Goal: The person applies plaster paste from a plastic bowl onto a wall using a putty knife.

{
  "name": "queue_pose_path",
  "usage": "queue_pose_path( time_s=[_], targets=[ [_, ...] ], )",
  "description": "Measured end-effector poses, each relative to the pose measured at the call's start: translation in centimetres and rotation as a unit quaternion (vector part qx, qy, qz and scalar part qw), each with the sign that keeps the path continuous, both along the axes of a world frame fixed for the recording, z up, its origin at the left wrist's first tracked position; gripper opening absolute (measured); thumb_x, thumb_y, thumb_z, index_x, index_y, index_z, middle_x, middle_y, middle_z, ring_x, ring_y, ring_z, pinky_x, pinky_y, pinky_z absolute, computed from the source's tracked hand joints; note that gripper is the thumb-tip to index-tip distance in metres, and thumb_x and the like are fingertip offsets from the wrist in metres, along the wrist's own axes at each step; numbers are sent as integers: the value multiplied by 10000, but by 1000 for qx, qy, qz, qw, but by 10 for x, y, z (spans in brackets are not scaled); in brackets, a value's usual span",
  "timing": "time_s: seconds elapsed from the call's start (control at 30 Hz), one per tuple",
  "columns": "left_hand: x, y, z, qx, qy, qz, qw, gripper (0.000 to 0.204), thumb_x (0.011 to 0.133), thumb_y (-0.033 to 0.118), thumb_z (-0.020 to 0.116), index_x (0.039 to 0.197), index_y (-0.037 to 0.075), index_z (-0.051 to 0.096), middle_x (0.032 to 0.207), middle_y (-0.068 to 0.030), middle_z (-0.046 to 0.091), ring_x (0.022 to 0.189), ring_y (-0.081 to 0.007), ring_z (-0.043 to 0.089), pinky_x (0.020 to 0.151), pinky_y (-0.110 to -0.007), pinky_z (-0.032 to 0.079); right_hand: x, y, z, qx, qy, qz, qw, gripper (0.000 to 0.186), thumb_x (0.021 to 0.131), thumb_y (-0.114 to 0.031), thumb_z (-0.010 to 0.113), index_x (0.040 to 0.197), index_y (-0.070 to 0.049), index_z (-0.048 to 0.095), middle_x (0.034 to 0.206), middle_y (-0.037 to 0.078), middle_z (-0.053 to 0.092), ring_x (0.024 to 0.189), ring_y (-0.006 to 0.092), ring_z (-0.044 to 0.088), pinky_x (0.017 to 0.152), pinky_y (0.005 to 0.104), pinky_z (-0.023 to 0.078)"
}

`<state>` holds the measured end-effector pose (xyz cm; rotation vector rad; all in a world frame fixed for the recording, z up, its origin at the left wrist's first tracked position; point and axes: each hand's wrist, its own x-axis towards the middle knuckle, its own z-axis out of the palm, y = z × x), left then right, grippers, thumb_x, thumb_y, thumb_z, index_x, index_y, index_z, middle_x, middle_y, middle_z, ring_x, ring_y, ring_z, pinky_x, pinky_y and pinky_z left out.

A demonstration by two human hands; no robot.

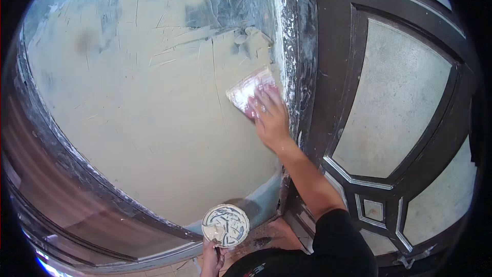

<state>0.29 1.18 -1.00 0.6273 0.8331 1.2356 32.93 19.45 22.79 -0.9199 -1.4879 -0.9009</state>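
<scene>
A wide, flat putty spreader (245, 91), whitish at its blade and pinkish where it is gripped, lies against the putty-coated wall panel (154, 102). My right hand (271, 120) is closed around it near the panel's right edge, with the arm stretched upward. Low in the view, my left hand (211, 259) grips the rim of a round, lid-like plate (233, 223) smeared with beige and grey putty. Something dark and narrow, perhaps a tool handle, shows at its fingers. Beige putty covers most of the panel, while bluish-grey patches show along the top and at the lower right corner.
A white-splattered dark frame (302, 46) borders the panel on the right. Beyond it stands a dark brown door (335, 36) with pale inset panels and a metal latch (407, 261) low down. Brown wooden trim (87, 195) curves along the left, and tiled floor (169, 269) shows below.
</scene>
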Motion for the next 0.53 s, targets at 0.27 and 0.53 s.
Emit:
queue_pose_path(
  time_s=[0.27, 0.53],
  targets=[
    [-2, 0, -5, -27, -39, 4, 999, 540, 892, 35, 427, 1418, 116, 340, 1224, -188, 587, 900, -314, 696, 588, -423, 649, 16, -12, 38, 51, -2, 27, 998, 532, 714, -32, 611, 1238, -117, 639, 1328, 102, 566, 1243, 357, 488, 1017, 477, 410],
    [-6, -4, -10, -17, -36, 2, 999, 573, 887, 79, 492, 1427, 129, 305, 1330, -177, 514, 1030, -382, 647, 624, -509, 633, 33, -2, -46, -45, 15, 38, 998, 544, 713, -57, 648, 1250, -139, 643, 1313, 101, 577, 1289, 326, 462, 1126, 474, 329]
  ],
)
